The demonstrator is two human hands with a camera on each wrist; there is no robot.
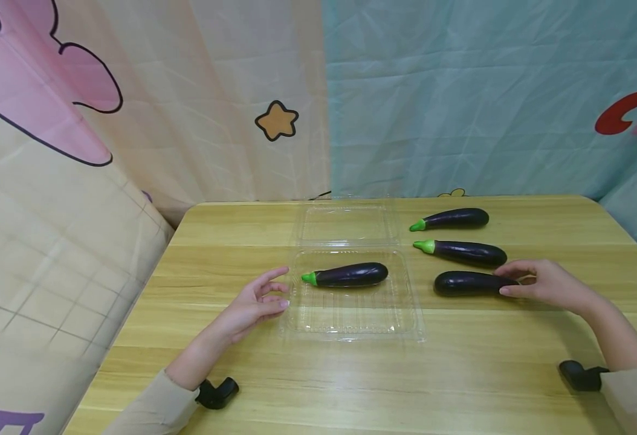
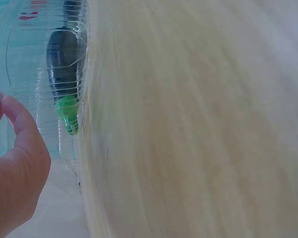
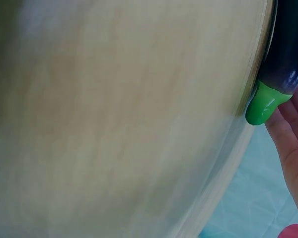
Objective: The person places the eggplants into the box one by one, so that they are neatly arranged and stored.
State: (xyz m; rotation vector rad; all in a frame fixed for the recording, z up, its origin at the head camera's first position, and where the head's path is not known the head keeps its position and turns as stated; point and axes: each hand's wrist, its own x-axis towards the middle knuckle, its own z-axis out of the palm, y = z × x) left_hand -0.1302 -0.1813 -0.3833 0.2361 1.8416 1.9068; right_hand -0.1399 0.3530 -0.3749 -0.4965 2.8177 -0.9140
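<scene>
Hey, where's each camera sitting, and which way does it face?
Head: on the head, facing forward and down at the table, container and four eggplants; left hand, right hand and forearms show.
Left wrist: worn there, facing the table and container's side; part of that hand shows.
Right wrist: worn there, facing the table and held eggplant; part of that hand shows.
Head and left wrist share the boxed eggplant.

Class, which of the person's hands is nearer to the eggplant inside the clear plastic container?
Left: the left hand is just left of that eggplant, at the plastic container; the right hand is well right of it, gripping another eggplant.
</scene>
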